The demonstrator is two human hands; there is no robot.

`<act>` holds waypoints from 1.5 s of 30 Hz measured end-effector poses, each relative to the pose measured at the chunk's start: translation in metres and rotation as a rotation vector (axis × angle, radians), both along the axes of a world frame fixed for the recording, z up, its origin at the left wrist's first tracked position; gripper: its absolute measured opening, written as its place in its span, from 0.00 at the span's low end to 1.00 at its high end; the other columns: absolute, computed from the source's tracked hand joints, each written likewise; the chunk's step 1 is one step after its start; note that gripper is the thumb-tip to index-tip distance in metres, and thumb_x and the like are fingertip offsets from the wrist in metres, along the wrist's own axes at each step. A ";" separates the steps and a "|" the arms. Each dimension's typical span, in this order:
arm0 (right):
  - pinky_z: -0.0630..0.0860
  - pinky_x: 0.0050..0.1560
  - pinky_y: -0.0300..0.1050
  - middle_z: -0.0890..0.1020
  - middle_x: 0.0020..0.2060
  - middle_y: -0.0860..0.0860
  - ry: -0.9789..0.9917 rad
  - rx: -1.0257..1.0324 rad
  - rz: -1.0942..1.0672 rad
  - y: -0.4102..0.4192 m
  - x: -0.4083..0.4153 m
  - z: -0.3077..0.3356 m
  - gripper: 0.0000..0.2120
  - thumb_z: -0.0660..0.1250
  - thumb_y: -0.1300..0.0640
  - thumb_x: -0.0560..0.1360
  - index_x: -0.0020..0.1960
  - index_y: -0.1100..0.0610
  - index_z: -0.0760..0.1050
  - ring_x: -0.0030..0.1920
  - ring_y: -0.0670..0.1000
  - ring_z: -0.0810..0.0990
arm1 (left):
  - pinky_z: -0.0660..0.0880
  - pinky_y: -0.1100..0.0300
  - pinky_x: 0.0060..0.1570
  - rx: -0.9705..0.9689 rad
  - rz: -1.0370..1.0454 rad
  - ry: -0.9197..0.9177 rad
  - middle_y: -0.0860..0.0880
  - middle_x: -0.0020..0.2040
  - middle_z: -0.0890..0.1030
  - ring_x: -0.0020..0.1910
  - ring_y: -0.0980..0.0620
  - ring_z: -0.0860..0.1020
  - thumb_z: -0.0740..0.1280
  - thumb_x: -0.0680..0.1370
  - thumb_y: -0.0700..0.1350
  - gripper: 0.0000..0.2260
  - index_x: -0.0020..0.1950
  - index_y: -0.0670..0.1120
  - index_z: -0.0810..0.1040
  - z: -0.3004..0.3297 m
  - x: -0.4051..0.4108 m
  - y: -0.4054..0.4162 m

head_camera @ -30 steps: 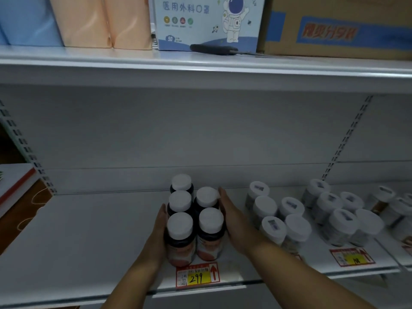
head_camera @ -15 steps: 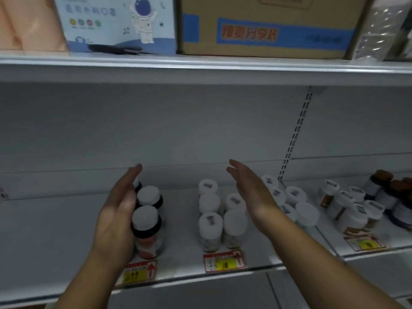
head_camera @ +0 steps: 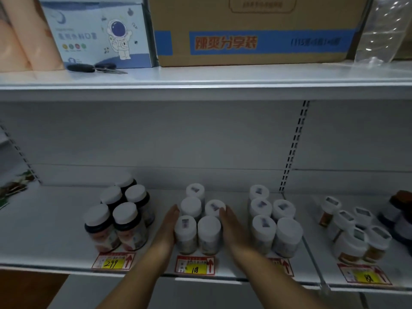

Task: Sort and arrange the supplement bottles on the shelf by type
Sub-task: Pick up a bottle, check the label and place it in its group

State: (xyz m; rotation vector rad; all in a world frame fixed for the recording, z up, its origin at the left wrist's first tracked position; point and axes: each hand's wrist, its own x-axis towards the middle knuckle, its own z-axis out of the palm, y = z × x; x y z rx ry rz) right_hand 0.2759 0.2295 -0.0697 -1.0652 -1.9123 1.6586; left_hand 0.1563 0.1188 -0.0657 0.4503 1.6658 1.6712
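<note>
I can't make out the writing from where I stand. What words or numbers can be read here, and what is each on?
"299": handwritten on the left yellow price tag, below the dark bottles.
"18": on the middle price tag, below the white-capped bottles between the two hands.
"辣爽分享装": orange characters on the blue band of the cardboard box, upper shelf.
Astronaut box: characters too blurred to read with confidence.
Right price tags and bottle labels: too blurred to read.
</note>
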 end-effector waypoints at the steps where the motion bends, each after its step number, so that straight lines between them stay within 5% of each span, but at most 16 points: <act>1: 0.60 0.63 0.40 0.66 0.72 0.49 0.031 -0.035 -0.002 -0.002 -0.001 0.001 0.24 0.48 0.44 0.80 0.73 0.50 0.59 0.70 0.51 0.65 | 0.73 0.55 0.54 0.006 0.014 0.038 0.48 0.58 0.81 0.58 0.49 0.77 0.56 0.80 0.52 0.14 0.59 0.50 0.77 0.002 0.002 0.004; 3: 0.59 0.67 0.41 0.64 0.72 0.49 0.092 -0.107 -0.017 -0.006 -0.005 0.000 0.25 0.49 0.43 0.80 0.74 0.51 0.58 0.71 0.50 0.64 | 0.74 0.61 0.45 0.030 0.039 0.066 0.48 0.53 0.83 0.54 0.49 0.80 0.54 0.81 0.46 0.13 0.57 0.45 0.77 0.007 0.007 0.010; 6: 0.56 0.70 0.41 0.62 0.74 0.49 0.096 -0.140 -0.021 -0.012 -0.009 0.001 0.26 0.48 0.42 0.79 0.75 0.51 0.55 0.72 0.50 0.62 | 0.75 0.72 0.36 0.066 -0.022 0.161 0.62 0.43 0.84 0.43 0.64 0.81 0.56 0.80 0.46 0.11 0.51 0.56 0.77 0.006 0.011 0.007; 8: 0.56 0.71 0.42 0.62 0.74 0.48 0.067 -0.145 -0.029 -0.012 -0.007 0.005 0.27 0.47 0.41 0.79 0.75 0.49 0.53 0.72 0.50 0.62 | 0.77 0.67 0.41 0.065 -0.029 0.157 0.59 0.47 0.84 0.45 0.63 0.81 0.56 0.80 0.48 0.11 0.51 0.58 0.77 -0.001 0.008 0.001; 11: 0.57 0.67 0.41 0.61 0.73 0.46 0.027 -0.064 -0.090 -0.008 0.001 0.022 0.24 0.46 0.43 0.80 0.75 0.46 0.52 0.72 0.50 0.61 | 0.68 0.55 0.60 0.037 0.030 0.154 0.55 0.65 0.71 0.60 0.55 0.72 0.54 0.81 0.50 0.17 0.69 0.52 0.67 0.011 -0.002 0.001; 15: 0.59 0.60 0.23 0.66 0.69 0.41 0.202 0.086 -0.196 -0.001 0.038 0.054 0.19 0.52 0.46 0.80 0.70 0.46 0.62 0.69 0.43 0.63 | 0.60 0.79 0.54 0.185 0.016 0.461 0.71 0.63 0.63 0.61 0.71 0.62 0.54 0.80 0.52 0.15 0.64 0.68 0.62 0.044 0.014 -0.006; 18: 0.64 0.66 0.37 0.71 0.61 0.37 0.333 0.223 -0.318 0.010 0.081 0.076 0.19 0.55 0.45 0.76 0.65 0.45 0.69 0.65 0.43 0.69 | 0.59 0.87 0.47 0.232 -0.012 0.535 0.62 0.67 0.65 0.63 0.67 0.63 0.55 0.78 0.51 0.15 0.63 0.65 0.65 0.061 0.039 0.000; 20: 0.64 0.68 0.41 0.71 0.61 0.37 0.331 0.220 -0.358 0.025 0.104 0.079 0.13 0.56 0.48 0.79 0.63 0.42 0.68 0.64 0.42 0.68 | 0.58 0.88 0.47 0.238 -0.048 0.545 0.59 0.67 0.67 0.65 0.64 0.63 0.55 0.80 0.48 0.14 0.63 0.63 0.66 0.061 0.059 0.009; 25: 0.57 0.48 0.13 0.67 0.63 0.40 0.204 0.323 -0.304 0.056 0.151 0.078 0.18 0.51 0.53 0.81 0.69 0.53 0.66 0.62 0.37 0.64 | 0.57 0.88 0.45 0.178 -0.133 0.547 0.61 0.64 0.69 0.63 0.63 0.65 0.56 0.81 0.43 0.15 0.64 0.60 0.68 0.054 0.104 0.036; 27: 0.59 0.53 0.16 0.68 0.64 0.40 0.219 0.308 -0.310 0.073 0.175 0.080 0.19 0.50 0.52 0.81 0.70 0.52 0.66 0.62 0.38 0.64 | 0.58 0.87 0.46 0.173 -0.142 0.568 0.58 0.65 0.70 0.62 0.64 0.66 0.56 0.81 0.43 0.15 0.66 0.55 0.69 0.053 0.125 0.049; 31: 0.62 0.66 0.39 0.70 0.64 0.40 0.298 0.227 -0.356 0.117 0.237 0.073 0.18 0.53 0.50 0.80 0.69 0.48 0.66 0.64 0.43 0.68 | 0.62 0.84 0.51 0.239 -0.099 0.571 0.54 0.64 0.74 0.61 0.65 0.69 0.57 0.80 0.39 0.14 0.64 0.50 0.73 0.050 0.182 0.083; 35: 0.58 0.64 0.38 0.66 0.70 0.45 0.268 0.133 -0.378 0.168 0.283 0.048 0.19 0.53 0.49 0.80 0.71 0.48 0.63 0.66 0.44 0.65 | 0.61 0.68 0.62 0.176 -0.069 0.454 0.56 0.64 0.73 0.64 0.60 0.69 0.58 0.80 0.43 0.13 0.61 0.56 0.73 0.032 0.244 0.126; 39: 0.57 0.61 0.39 0.61 0.73 0.49 0.101 0.037 -0.270 0.195 0.291 0.022 0.23 0.52 0.48 0.80 0.74 0.50 0.56 0.70 0.49 0.62 | 0.62 0.82 0.49 0.120 -0.036 0.509 0.67 0.55 0.71 0.52 0.73 0.71 0.61 0.79 0.45 0.13 0.56 0.64 0.69 0.024 0.282 0.161; 42: 0.59 0.57 0.37 0.62 0.73 0.48 0.084 0.019 -0.138 0.202 0.289 0.011 0.23 0.53 0.46 0.80 0.73 0.47 0.55 0.61 0.43 0.64 | 0.61 0.70 0.57 0.044 0.047 0.579 0.62 0.58 0.70 0.59 0.62 0.68 0.62 0.78 0.47 0.15 0.56 0.69 0.67 0.021 0.285 0.169; 45: 0.58 0.59 0.37 0.61 0.73 0.48 0.068 0.029 -0.075 0.205 0.284 0.007 0.24 0.52 0.44 0.79 0.73 0.47 0.55 0.66 0.45 0.64 | 0.62 0.65 0.58 0.029 0.087 0.593 0.57 0.61 0.71 0.63 0.57 0.67 0.63 0.78 0.45 0.16 0.58 0.66 0.69 0.019 0.277 0.165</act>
